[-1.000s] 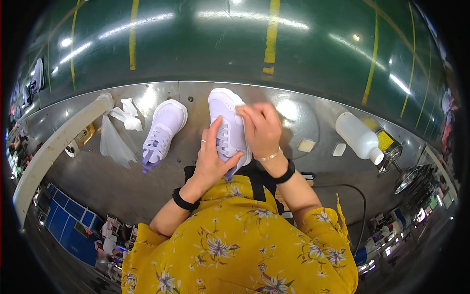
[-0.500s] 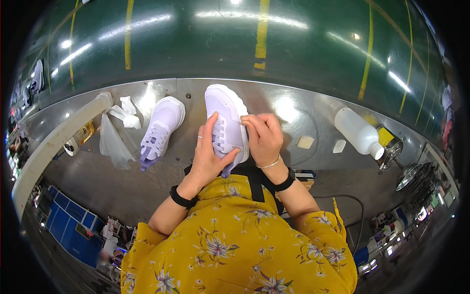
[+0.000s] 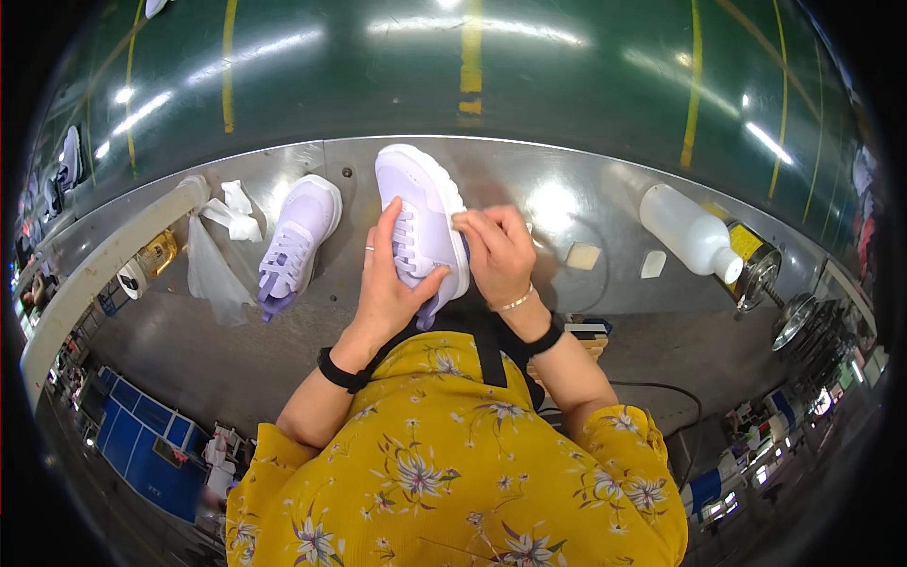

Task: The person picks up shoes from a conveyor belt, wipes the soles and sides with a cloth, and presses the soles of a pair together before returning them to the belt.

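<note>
A lilac sneaker (image 3: 434, 236) with a white sole stands toe-away at the near side of the metal bench. My left hand (image 3: 387, 288) is closed round its left side and heel, thumb across the collar and fingers by the laces. At the right edge of the sole my right hand (image 3: 503, 257) has thumb and forefinger pinched together. Whatever sits in that pinch, if anything, is too small to make out. A matching sneaker (image 3: 302, 222) lies to the left, its heel tab toward me, touched by neither hand.
Crumpled white paper (image 3: 236, 213) and a clear plastic bag (image 3: 213, 274) lie at left, beside a pale bar (image 3: 113, 255). Two whitish pads (image 3: 583, 255), a white plastic bottle (image 3: 685, 231) and a yellow-labelled can (image 3: 748, 255) occupy the right. Beyond the bench runs a green surface (image 3: 567, 85).
The whole view has shifted slightly, so bench and shoes appear a little further left and up. My right fingertips have slid a little nearer to me along the sole edge.
</note>
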### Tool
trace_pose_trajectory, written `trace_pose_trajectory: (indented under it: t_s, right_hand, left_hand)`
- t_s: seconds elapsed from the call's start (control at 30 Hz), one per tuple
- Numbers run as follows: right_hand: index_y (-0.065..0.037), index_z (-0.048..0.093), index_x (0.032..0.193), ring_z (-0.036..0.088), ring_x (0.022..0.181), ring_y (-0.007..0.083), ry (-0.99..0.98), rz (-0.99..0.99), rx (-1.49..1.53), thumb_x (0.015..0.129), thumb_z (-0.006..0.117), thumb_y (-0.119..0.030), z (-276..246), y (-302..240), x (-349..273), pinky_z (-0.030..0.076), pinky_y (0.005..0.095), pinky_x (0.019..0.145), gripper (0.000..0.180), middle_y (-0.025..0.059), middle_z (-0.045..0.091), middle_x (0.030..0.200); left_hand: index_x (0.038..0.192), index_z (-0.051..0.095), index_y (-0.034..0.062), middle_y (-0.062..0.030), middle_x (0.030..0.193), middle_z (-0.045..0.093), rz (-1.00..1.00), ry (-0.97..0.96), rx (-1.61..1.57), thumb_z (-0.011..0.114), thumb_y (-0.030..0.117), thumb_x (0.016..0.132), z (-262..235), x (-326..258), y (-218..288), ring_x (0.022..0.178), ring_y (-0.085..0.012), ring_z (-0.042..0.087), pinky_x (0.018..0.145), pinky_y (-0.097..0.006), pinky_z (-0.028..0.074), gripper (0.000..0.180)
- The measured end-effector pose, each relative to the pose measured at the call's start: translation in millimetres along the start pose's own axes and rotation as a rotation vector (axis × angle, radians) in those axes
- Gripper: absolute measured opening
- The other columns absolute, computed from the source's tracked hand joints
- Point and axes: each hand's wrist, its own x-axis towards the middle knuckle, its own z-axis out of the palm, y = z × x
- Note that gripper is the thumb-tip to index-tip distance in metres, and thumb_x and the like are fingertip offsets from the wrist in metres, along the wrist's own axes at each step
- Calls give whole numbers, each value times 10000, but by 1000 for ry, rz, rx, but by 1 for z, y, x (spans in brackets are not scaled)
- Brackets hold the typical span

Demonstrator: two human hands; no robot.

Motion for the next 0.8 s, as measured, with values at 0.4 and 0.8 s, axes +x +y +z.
trace_pose_trajectory:
  t_s: [0.4, 0.8]
  right_hand:
    - [-55, 743, 940, 584, 699, 245, -56, -26, 8, 772, 776, 24, -7, -10, -15, 479, 343, 604, 188, 71, 568, 798]
    - [-60, 731, 938, 580, 692, 238, -106, 3, 6, 776, 788, -3, -12, -16, -17, 474, 346, 601, 181, 71, 544, 776]
  left_hand:
    - [1584, 238, 41, -269, 1477, 413, 26, -37, -14, 857, 123, 782, -1, -1, -4, 1351, -420, 443, 1121, -478, 394, 1016]
    - [1594, 229, 56, -269, 1469, 417, 34, -44, -7, 860, 140, 789, -4, -2, -6, 1341, -429, 452, 1116, -486, 396, 1026]
